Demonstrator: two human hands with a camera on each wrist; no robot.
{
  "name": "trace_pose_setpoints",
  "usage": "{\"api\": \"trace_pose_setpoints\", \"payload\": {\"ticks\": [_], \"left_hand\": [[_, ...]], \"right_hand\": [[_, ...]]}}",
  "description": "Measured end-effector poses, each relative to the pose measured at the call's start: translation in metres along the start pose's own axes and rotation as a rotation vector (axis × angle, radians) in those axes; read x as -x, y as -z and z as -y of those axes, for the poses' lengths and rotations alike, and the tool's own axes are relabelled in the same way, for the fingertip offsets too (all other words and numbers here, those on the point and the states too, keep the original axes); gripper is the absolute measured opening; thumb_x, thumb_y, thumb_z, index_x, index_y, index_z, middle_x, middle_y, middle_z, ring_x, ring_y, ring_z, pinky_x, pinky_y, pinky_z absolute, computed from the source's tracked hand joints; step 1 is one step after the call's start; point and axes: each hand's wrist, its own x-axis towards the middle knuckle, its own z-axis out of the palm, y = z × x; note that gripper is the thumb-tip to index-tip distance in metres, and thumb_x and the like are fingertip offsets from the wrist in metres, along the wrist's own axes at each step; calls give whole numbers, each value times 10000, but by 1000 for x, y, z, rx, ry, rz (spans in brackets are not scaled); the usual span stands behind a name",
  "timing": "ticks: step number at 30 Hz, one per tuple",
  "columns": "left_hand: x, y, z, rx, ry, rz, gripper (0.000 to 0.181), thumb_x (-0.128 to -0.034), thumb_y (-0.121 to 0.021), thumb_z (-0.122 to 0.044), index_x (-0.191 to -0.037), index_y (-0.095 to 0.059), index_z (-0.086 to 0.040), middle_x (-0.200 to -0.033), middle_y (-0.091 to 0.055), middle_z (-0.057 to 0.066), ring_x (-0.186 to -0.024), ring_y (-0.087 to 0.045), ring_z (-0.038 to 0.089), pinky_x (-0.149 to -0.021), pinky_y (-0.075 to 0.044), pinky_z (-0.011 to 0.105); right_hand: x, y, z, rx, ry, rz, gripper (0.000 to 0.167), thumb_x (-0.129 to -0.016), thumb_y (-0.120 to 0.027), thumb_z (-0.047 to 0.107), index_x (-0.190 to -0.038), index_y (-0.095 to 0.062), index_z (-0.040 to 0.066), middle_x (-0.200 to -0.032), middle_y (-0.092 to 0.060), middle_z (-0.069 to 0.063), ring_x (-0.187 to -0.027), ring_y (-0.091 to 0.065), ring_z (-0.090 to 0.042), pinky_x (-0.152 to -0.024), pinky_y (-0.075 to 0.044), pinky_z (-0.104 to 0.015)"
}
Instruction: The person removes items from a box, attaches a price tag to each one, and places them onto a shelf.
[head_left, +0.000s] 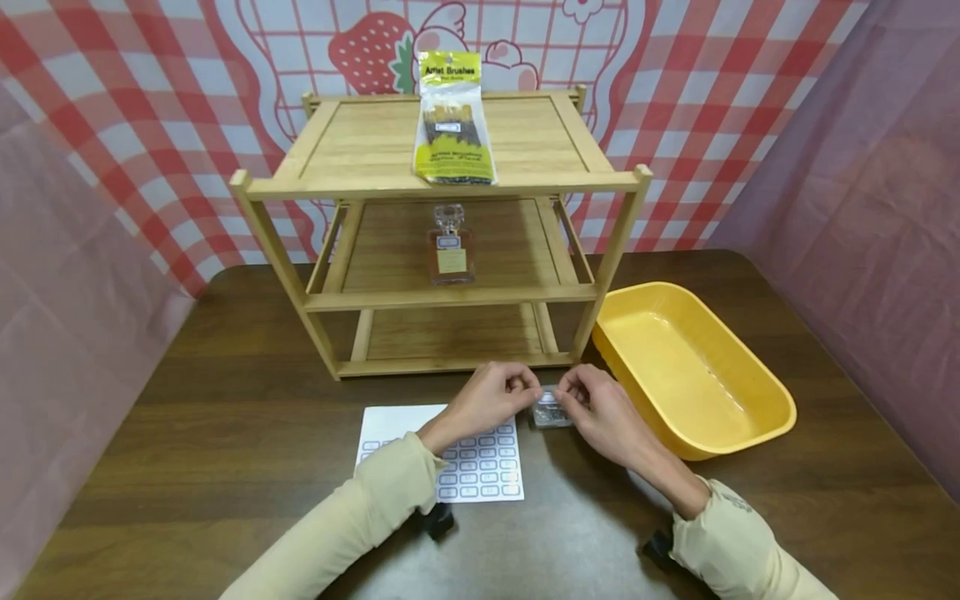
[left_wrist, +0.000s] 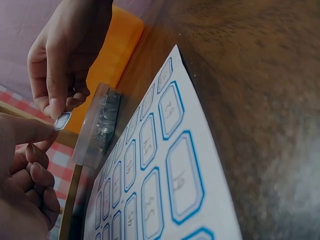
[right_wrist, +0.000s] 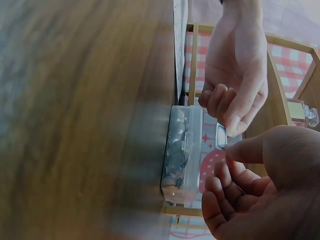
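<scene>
A small blue-bordered sticker label (left_wrist: 62, 121) is stretched between my two hands, each pinching one end with thumb and finger. My left hand (head_left: 495, 398) comes in over the label sheet (head_left: 480, 467), while my right hand (head_left: 603, 412) is beside the yellow bin. Just under the fingertips, a small clear plastic box (right_wrist: 182, 152) lies on the table, with several small shiny things inside that I cannot identify. In the right wrist view the label (right_wrist: 221, 136) is held apart from the box lid. The sheet carries rows of similar labels with handwritten marks.
A three-tier wooden shelf (head_left: 457, 295) stands behind the hands. On its top lies a pack of artist brushes (head_left: 453, 125), and a perfume bottle (head_left: 452, 254) stands on the middle tier; both carry small labels. At right sits a yellow bin (head_left: 757, 387).
</scene>
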Motion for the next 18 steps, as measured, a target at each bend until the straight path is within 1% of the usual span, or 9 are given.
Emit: {"api": "trace_pose_setpoints", "payload": {"ticks": [5, 11, 18], "left_hand": [[-1, -4, -1, -7, 8, -5, 65, -977, -700, -90, -969, -745, -43, -654, -547, -58, -537, -429, 34, -492, -341, 178], [-3, -7, 0, -19, -2, -6, 73, -976, -701, -100, -974, -753, -49, -667, -553, -62, -555, -438, 32, -512, -352, 179], [-5, -10, 2, -27, -24, -18, 76, -972, -699, -89, -954, -758, -44, -642, -542, -70, -530, -428, 28, -498, -337, 178]], "right_hand": [[1, 3, -2, -3, -19, 10, 106, -950, -713, -15, -914, -643, 56, -833, -577, -16, -758, -525, -150, -657, -477, -289], [2, 5, -4, 2, -39, 18, 110, -951, -709, -15, -910, -641, 61, -828, -575, -12, -751, -521, -147, -648, -469, -285], [3, 6, -5, 15, -47, 27, 118, -946, -710, -18, -900, -633, 60, -815, -569, -9, -734, -520, -143, -632, -466, -277]]}}
